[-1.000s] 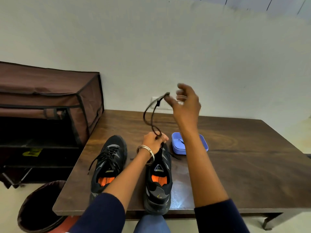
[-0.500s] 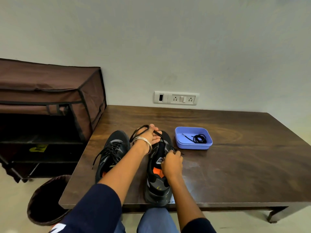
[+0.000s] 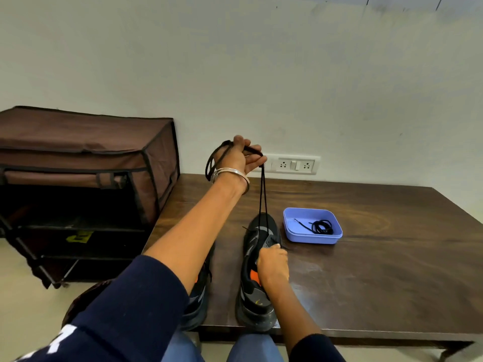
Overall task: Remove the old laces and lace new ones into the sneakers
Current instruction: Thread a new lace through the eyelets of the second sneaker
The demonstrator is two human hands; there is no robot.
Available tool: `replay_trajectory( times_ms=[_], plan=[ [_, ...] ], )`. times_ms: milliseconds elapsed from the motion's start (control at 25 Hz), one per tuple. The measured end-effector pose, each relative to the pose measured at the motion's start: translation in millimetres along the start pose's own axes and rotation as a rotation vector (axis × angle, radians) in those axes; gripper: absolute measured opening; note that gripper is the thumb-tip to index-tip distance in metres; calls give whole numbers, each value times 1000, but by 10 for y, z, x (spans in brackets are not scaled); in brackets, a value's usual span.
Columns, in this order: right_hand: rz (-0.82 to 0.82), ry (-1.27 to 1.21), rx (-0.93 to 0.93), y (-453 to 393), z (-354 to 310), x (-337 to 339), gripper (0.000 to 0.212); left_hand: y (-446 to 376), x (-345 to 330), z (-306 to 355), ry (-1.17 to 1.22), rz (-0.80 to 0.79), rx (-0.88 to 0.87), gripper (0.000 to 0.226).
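Two black sneakers with orange insoles stand on the wooden table (image 3: pixel 366 270). The right sneaker (image 3: pixel 257 283) lies toe away from me near the front edge. My right hand (image 3: pixel 271 265) presses on its tongue and eyelets. My left hand (image 3: pixel 241 158) is raised high above the table, with a black lace (image 3: pixel 262 194) looped around its fingers and two strands running taut down to the right sneaker's toe end. The left sneaker (image 3: pixel 200 296) is mostly hidden behind my left forearm. A coiled black lace (image 3: pixel 321 227) rests in a purple tray (image 3: pixel 312 240).
A brown fabric shoe rack (image 3: pixel 86 173) stands left of the table. A dark bin (image 3: pixel 78 307) sits on the floor below my left sleeve. A white socket panel (image 3: pixel 294 164) is on the wall behind the table.
My left hand has risen from the sneaker, drawing the black lace up and taut. My right hand, raised a second ago, has stayed down on the right sneaker since half a second ago.
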State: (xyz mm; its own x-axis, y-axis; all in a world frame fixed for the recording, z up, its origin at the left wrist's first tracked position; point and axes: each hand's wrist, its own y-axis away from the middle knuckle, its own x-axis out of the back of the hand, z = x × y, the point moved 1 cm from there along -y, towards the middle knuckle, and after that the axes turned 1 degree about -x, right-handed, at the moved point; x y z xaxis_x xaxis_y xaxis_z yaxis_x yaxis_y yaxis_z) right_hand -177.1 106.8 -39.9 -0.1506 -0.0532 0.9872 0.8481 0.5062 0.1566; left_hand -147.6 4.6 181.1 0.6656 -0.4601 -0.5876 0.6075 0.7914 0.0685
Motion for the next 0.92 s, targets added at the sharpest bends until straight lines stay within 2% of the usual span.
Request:
replay_trajectory(
  times_ms=[80, 160, 320, 480, 560, 720, 920],
  plan=[
    [-7, -8, 0, -3, -1, -3, 43, 22, 19, -12, 39, -56, 15, 32],
    [-42, -37, -14, 26, 8, 19, 43, 0, 144, -116, -96, -85, 62, 32],
    [-66, -111, -4, 49, 57, 74, 53, -101, 485, -430, -991, -175, 0, 29],
    [-17, -191, -23, 91, 57, 93, 48, -150, 642, -920, -1428, -499, -14, 18],
    [10, -211, -15, 112, 64, 110, 45, -147, 657, -1203, -1710, -573, -35, 22],
    [25, -257, -11, 103, 74, 100, 40, -119, 615, -1543, -2096, -528, -197, 35],
    [-4, -290, -68, 94, 100, 51, 50, -110, 547, -1534, -2235, -484, -290, 35]
  ],
)
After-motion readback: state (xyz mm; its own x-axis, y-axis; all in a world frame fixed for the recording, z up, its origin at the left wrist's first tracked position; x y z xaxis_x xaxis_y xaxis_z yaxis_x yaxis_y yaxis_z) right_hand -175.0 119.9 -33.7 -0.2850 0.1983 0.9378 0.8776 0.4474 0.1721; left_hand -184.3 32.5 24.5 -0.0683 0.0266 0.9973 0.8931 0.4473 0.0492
